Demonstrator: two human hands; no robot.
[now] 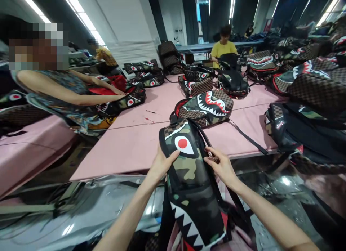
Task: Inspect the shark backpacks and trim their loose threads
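Note:
A camouflage backpack with a red-and-white eye and white shark teeth leans against the table's near edge, its side turned up toward me. My left hand wraps its left edge, thumb pressed on the camouflage cloth below the eye. On the opposite edge my right hand has thumb and fingers closed at the dark border beside the straps; the exact spot under the fingertips is partly hidden. Just beyond lies a second backpack with a shark mouth, its strap trailing to the right.
Several more backpacks crowd the right side of the pink table. At left a co-worker handles another backpack. A person in yellow works at the far end. Clear plastic bags lie below the near edge.

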